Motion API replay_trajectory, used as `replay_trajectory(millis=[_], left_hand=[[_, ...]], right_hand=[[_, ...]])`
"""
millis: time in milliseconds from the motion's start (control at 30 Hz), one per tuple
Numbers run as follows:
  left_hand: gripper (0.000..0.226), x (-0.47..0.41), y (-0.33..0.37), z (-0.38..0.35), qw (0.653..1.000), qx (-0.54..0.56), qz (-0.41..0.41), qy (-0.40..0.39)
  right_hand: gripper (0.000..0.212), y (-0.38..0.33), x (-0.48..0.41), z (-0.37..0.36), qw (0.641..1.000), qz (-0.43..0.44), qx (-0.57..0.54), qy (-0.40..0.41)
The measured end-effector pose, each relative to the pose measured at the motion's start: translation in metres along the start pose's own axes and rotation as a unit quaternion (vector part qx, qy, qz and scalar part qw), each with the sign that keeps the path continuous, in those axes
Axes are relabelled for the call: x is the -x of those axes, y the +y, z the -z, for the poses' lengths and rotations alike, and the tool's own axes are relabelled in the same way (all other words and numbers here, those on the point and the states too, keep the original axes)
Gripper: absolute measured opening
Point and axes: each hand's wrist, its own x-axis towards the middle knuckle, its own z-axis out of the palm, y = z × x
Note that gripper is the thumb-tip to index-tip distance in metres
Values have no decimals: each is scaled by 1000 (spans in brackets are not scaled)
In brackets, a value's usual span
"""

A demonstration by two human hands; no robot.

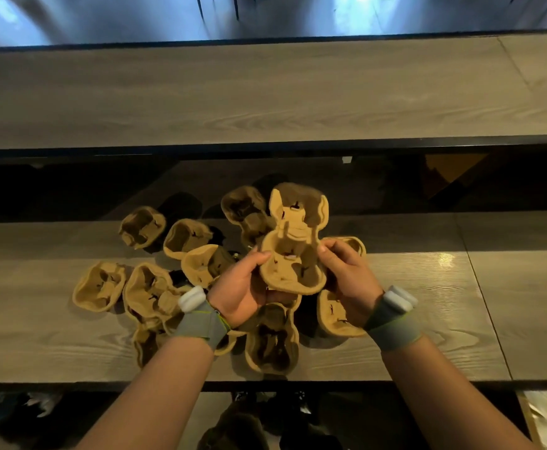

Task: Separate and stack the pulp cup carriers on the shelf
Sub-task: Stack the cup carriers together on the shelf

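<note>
Both hands hold a tan pulp cup carrier [293, 248] lifted above the lower wooden shelf [428, 303], its cup wells facing me. My left hand [244, 287] pinches its left rim and my right hand [346, 271] grips its right rim. Whether it is one carrier or a nested pair I cannot tell. Several loose carriers lie scattered on the shelf below, among them one at far left [99, 285], one at back left [142, 227] and one just in front of my wrists [272, 342].
An upper wooden shelf [265, 92] runs across the view above and behind the pile. The lower shelf's front edge [330, 384] lies near my forearms, with dark clutter on the floor beneath. Both wrists wear grey bands with white devices.
</note>
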Motion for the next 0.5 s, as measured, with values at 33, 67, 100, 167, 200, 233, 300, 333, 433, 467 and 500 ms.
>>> replay_trajectory(millis=[33, 67, 100, 167, 200, 233, 300, 333, 433, 467, 500], left_hand=[[40, -3, -2, -1, 1000, -12, -3, 5], [40, -5, -4, -2, 999, -31, -9, 12], [40, -9, -7, -4, 997, -67, -21, 18], [40, -13, -12, -9, 987, -155, -45, 20], [39, -15, -16, -13, 981, -185, -51, 9], [39, -17, -19, -18, 977, -205, -55, -1], [38, -21, -24, -23, 974, -219, -55, 7], [37, -24, -28, -26, 973, -226, -51, 15], [28, -32, -39, -32, 957, -284, -46, 41], [24, -35, -44, -31, 952, -298, -43, 48], [22, -39, -50, -32, 949, -308, -37, 50]], right_hand=[[19, -2, 2, 5, 1000, 20, 8, 4], [20, -5, 4, 11, 999, 37, 22, 6], [21, -6, 6, 17, 998, 52, 36, 7], [22, -7, 10, 30, 996, 70, 54, 9], [23, -7, 13, 37, 996, 68, 56, 12], [23, -6, 16, 44, 996, 62, 58, 17], [22, 0, 21, 57, 996, 45, 68, 39], [22, 3, 24, 64, 995, 41, 74, 51], [23, 16, 27, 82, 992, 30, 100, 67], [23, 21, 27, 86, 990, 24, 115, 76], [23, 27, 28, 91, 987, 18, 135, 90]])
